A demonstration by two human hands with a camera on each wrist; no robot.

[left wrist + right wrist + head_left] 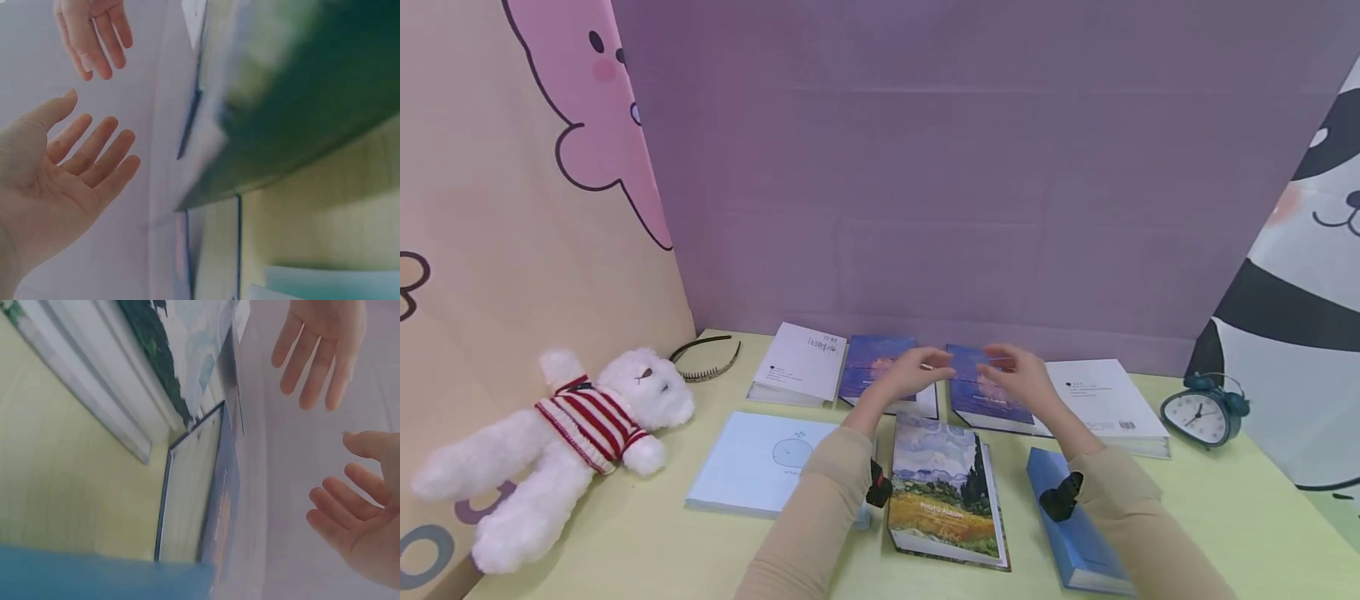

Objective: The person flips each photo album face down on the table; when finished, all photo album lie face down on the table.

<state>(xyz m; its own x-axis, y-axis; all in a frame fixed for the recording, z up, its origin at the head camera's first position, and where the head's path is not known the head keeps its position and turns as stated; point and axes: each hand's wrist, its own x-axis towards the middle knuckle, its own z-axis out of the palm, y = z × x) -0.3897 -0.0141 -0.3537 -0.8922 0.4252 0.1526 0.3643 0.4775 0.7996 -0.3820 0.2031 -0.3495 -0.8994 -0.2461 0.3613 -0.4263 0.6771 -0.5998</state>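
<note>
My left hand [917, 372] hovers over the blue-purple photo album [872, 367] at the back, its relaxed fingers holding nothing. Facing it, my right hand [1017, 375] hangs above a matching blue-purple album [981, 400], also holding nothing. In the left wrist view the left palm [56, 181] shows with fingers spread. The right hand [369, 512] looks much the same in the right wrist view. Below and between the forearms lies a photo album with a painted landscape cover [943, 492]. A light blue album with a whale drawing [752, 467] is partly hidden by the left forearm.
White albums lie at the back left [801, 358] and back right [1105, 396]. A blue album [1086, 550] sits under the right forearm. An alarm clock [1202, 415] stands at right. At left are a white teddy bear [591, 425] and a headband [703, 375].
</note>
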